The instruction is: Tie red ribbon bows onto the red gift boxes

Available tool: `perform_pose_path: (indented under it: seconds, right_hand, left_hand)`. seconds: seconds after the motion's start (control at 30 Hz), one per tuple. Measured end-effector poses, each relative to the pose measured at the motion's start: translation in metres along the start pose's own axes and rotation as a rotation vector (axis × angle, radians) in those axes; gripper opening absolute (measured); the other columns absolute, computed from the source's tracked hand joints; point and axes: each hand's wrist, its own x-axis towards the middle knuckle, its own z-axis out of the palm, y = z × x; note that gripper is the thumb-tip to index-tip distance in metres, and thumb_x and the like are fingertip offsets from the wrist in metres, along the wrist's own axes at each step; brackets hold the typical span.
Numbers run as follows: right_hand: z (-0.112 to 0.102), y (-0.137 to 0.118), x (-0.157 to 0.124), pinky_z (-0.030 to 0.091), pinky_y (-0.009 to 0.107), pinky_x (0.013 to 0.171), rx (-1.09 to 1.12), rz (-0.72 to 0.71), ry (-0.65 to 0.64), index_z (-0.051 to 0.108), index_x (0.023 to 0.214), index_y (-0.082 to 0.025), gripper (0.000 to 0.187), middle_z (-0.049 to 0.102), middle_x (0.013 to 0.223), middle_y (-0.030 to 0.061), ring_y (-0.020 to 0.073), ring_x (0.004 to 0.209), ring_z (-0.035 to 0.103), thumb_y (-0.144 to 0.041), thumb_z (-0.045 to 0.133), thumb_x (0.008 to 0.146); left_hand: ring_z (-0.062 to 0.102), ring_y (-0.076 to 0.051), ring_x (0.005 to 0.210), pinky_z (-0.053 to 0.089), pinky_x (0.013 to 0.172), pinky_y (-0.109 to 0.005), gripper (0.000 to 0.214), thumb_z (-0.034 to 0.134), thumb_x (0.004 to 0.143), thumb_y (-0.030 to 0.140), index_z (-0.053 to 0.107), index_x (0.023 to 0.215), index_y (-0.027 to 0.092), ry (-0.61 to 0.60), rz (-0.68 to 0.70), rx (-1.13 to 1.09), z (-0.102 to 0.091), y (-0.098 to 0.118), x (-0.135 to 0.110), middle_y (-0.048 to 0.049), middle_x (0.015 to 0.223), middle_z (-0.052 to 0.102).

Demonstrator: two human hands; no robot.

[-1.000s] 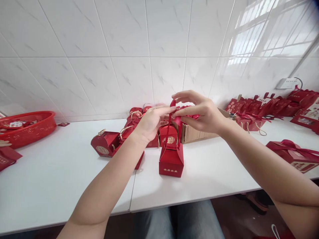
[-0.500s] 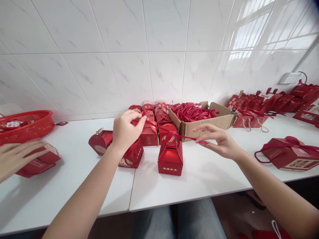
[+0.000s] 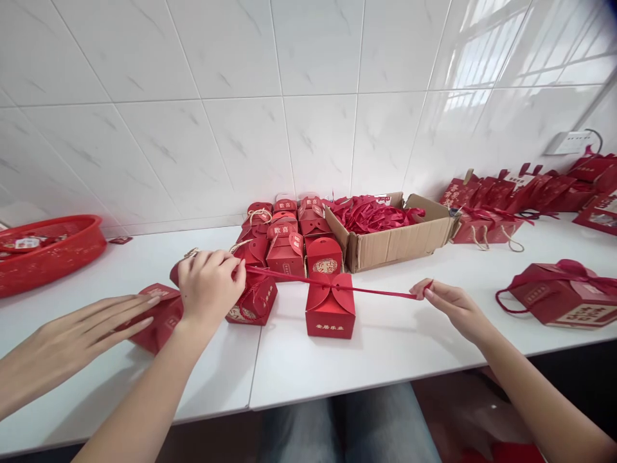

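A small red gift box (image 3: 330, 315) stands upright on the white table in front of me, its top flaps folded together. Through its top runs a dark red ribbon (image 3: 380, 292), stretched nearly straight to both sides. My left hand (image 3: 210, 283) is closed on the ribbon's left end, above other red boxes. Low over the table on the right, my right hand (image 3: 446, 302) pinches the other end. Just left of the gift box sits another red box with a cord (image 3: 255, 301). My left hand and wrist partly cover a red box behind them.
Another person's hand (image 3: 91, 331) touches a red box (image 3: 161, 321) at left. Several red boxes (image 3: 284, 251) stand behind, beside a cardboard box (image 3: 400, 247) of ribbons. A red basket (image 3: 53, 267) is far left; a ribboned box (image 3: 563, 296) and gift bags (image 3: 486, 228) are right.
My hands have moved apart and lower, pulling the ribbon taut; its loop above the box has flattened. The other person's hand and a red box have moved right, toward my left arm.
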Motion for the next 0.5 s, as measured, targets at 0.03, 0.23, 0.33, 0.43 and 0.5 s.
perform_pose_path:
  seconds: [0.03, 0.23, 0.33, 0.43, 0.5]
  right_hand:
    - [-0.001, 0.003, -0.003, 0.041, 0.034, 0.086, -0.003, 0.014, 0.005, 0.062, 0.084, -0.023, 0.029, 0.057, 0.09, 0.0046, 0.0223, 0.096, 0.053, -0.046, 0.046, 0.093]
    - [-0.004, 0.014, -0.017, 0.042, 0.033, 0.085, 0.004, 0.019, 0.012, 0.064, 0.084, -0.023, 0.028, 0.057, 0.094, 0.0057, 0.0227, 0.097, 0.053, -0.045, 0.049, 0.092]
    - [-0.006, 0.014, -0.019, 0.043, 0.033, 0.087, 0.011, 0.008, 0.044, 0.064, 0.081, -0.023, 0.028, 0.058, 0.096, 0.0058, 0.0232, 0.1, 0.053, -0.045, 0.05, 0.091]
    - [-0.007, 0.01, -0.02, 0.044, 0.034, 0.088, -0.005, 0.03, 0.049, 0.065, 0.082, -0.023, 0.027, 0.059, 0.094, 0.0058, 0.0235, 0.099, 0.055, -0.045, 0.051, 0.091]
    - [-0.006, 0.006, -0.018, 0.045, 0.035, 0.089, -0.003, 0.044, 0.052, 0.066, 0.084, -0.023, 0.027, 0.061, 0.097, 0.0069, 0.0247, 0.102, 0.055, -0.046, 0.051, 0.09]
  left_hand:
    - [0.06, -0.03, 0.089, 0.038, 0.082, -0.047, 0.023, 0.05, 0.087, 0.029, 0.067, 0.072, 0.022, 0.002, -0.002, 0.0, 0.001, -0.001, -0.002, -0.0083, 0.086, 0.071]
    - [0.059, -0.028, 0.085, 0.036, 0.079, -0.047, 0.024, 0.05, 0.088, 0.03, 0.067, 0.072, 0.026, 0.001, 0.011, 0.032, 0.007, -0.005, -0.008, -0.006, 0.086, 0.072]
    - [0.06, -0.027, 0.082, 0.037, 0.079, -0.046, 0.024, 0.05, 0.087, 0.029, 0.068, 0.072, 0.024, 0.017, 0.011, 0.053, 0.009, -0.003, -0.01, -0.0067, 0.084, 0.072]
    - [0.061, -0.028, 0.085, 0.037, 0.082, -0.046, 0.022, 0.051, 0.086, 0.029, 0.068, 0.074, 0.021, 0.002, 0.005, 0.055, 0.007, 0.001, -0.011, -0.0085, 0.086, 0.072]
    - [0.059, -0.032, 0.093, 0.037, 0.084, -0.049, 0.018, 0.052, 0.085, 0.027, 0.069, 0.087, 0.021, -0.01, -0.016, 0.036, 0.001, 0.006, -0.01, -0.0114, 0.095, 0.07]
